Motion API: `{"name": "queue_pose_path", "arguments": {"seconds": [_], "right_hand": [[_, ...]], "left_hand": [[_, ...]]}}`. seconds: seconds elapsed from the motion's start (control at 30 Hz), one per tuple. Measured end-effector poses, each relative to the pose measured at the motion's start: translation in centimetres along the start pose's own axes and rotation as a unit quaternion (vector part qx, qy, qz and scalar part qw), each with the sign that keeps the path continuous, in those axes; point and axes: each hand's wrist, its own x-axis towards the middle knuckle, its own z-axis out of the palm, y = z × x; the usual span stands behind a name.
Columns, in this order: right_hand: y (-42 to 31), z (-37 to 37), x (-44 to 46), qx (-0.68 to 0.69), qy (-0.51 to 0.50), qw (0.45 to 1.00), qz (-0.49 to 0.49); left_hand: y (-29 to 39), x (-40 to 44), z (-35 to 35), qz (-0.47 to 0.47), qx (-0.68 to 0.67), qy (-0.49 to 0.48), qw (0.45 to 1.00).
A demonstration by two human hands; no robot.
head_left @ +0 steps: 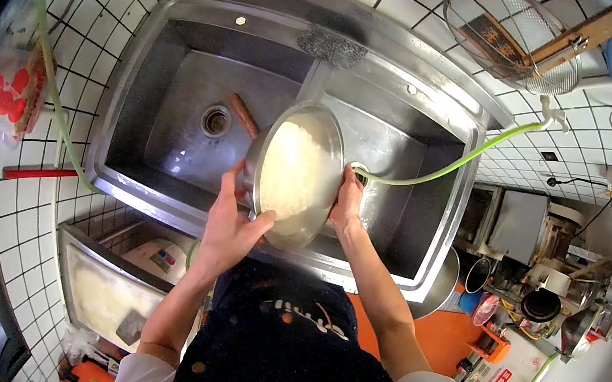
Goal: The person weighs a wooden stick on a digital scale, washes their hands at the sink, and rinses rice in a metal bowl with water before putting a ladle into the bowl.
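A round metal bowl (pixel 334 137) is tilted over the divider of the sink. Pale, rice-like grains (pixel 289 169) fill much of it, and the part nearest me looks like bare metal or shallow liquid. My left hand (pixel 231 220) grips the left side, its thumb over the rim. On the opposite side, my right hand (pixel 348 200) is closed around the edge, with some fingers hidden beneath. Behind the bowl, a brown wooden stick or handle (pixel 243 113) lies in the left basin; its far end is covered.
The steel double sink (pixel 185 229) has a drain (pixel 215 122) in its left basin. A green hose (pixel 452 168) runs into the right basin. A dark mesh scrubber (pixel 333 47) rests on the back ledge. A wire strainer (pixel 557 73) hangs at upper right.
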Motion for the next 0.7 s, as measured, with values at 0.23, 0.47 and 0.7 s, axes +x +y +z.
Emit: {"name": "queue_pose_path", "arguments": {"seconds": [0.23, 0.47, 0.7], "right_hand": [[-0.3, 5.1, -0.3, -0.033, -0.019, 0.999, -0.013], [-0.9, 10.6, 1.5, -0.159, -0.081, 0.977, -0.118], [-11.2, 25.7, 3.0, -0.430, -0.141, 0.662, -0.598]], "left_hand": [[2.9, 0.7, -3.6, -0.073, -0.059, 0.031, 0.995], [-3.2, 3.9, -9.2, -0.026, -0.156, 0.095, 0.983], [-7.4, 10.5, -12.8, -0.087, -0.410, 0.087, 0.904]]}}
